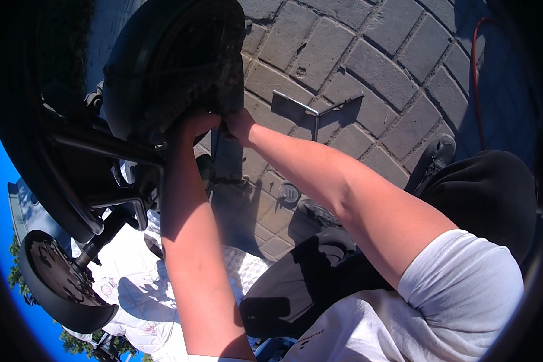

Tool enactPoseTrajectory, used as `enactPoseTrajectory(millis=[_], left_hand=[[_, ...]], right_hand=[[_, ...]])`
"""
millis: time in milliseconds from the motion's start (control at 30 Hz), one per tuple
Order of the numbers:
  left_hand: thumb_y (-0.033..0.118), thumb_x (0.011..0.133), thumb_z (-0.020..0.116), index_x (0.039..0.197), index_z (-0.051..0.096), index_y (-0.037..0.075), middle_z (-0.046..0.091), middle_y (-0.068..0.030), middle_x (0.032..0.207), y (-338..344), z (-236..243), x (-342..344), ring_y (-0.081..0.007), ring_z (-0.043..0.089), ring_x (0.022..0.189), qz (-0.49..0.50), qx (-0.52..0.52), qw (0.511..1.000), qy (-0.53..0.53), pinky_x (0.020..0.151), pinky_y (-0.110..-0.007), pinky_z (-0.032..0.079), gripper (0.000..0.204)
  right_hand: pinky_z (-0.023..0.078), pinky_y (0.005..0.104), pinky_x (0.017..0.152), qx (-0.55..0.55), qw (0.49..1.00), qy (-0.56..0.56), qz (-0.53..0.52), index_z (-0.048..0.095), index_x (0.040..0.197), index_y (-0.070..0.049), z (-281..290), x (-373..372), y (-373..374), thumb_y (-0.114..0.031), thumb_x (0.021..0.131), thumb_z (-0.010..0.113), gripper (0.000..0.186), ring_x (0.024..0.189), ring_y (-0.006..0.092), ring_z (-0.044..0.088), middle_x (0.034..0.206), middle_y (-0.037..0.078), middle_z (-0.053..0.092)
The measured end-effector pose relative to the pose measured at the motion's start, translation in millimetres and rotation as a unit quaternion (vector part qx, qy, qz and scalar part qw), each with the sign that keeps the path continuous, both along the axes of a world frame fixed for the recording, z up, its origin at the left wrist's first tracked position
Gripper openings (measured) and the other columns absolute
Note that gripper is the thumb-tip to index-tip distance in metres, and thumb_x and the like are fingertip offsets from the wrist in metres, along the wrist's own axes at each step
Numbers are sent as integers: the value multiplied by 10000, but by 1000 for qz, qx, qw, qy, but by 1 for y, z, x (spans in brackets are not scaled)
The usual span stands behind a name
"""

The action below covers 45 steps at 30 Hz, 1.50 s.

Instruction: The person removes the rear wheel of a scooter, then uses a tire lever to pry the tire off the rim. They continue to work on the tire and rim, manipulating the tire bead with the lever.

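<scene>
Both my hands are together at the lower edge of a large black wheel-like part (123,78), deep in its shadow. My left hand (200,123) reaches in under it with the fingers curled, and most of them vanish into the dark. Close beside it, my right hand (239,125) is closed against the same part. Whatever lies between the fingers is too dark to make out. On the paving beyond my right forearm rests a Y-shaped three-way wrench (317,113), apart from both hands.
Black frame tubes (102,145) run along the left, with a rounded black part on a stem (66,280) lower down. Printed white cloth (136,265) lies beneath them. A small round disc (289,193) sits on the paving near my shoe (438,154). A red cord (476,78) curves at right.
</scene>
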<state>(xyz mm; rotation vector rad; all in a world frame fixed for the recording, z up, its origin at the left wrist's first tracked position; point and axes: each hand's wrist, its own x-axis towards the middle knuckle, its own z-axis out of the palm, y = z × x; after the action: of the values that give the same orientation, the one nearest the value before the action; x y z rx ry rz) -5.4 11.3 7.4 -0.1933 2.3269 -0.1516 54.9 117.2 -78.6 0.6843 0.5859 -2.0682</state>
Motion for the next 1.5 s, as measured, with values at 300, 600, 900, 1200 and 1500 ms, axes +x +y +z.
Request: enactPoseTrajectory(millis=[300,600,900,1200,1500], left_hand=[[198,661,702,676,585,86,469,-11,512,23,21,-8,-124,392,418,104,14,993,-51,423,-320,305,162],[316,646,759,1270,593,58,675,-157,1091,15,16,-8,-286,645,976,-15,-45,995,-84,852,-392,520,695],[270,780,735,1377,502,61,622,-167,1206,12,29,7,-249,681,835,125,26,987,-94,595,-341,568,673],[169,776,745,1427,432,73,572,-167,1296,8,30,23,-243,678,801,177,70,981,-33,519,-329,548,729],[96,769,716,1430,421,69,591,-150,1245,4,34,28,-239,661,811,234,141,962,-9,501,-333,550,724]], right_hand=[[528,299,573,68,994,41,-74,647,910,5,-6,7,-4,-36,794,699,134,640,175,636,760,97,651],[565,342,619,68,997,10,-33,618,935,44,-13,28,34,-32,809,652,151,705,217,657,832,120,659],[565,356,623,2,1000,24,-17,601,1015,25,-13,28,42,-19,844,607,176,722,238,662,869,134,651],[523,349,628,27,999,-9,-37,619,966,13,-15,0,22,-79,900,538,140,691,215,616,826,114,631],[551,323,690,-31,997,-37,-62,638,994,-4,-10,-7,4,-101,925,535,158,746,198,636,855,102,651]])
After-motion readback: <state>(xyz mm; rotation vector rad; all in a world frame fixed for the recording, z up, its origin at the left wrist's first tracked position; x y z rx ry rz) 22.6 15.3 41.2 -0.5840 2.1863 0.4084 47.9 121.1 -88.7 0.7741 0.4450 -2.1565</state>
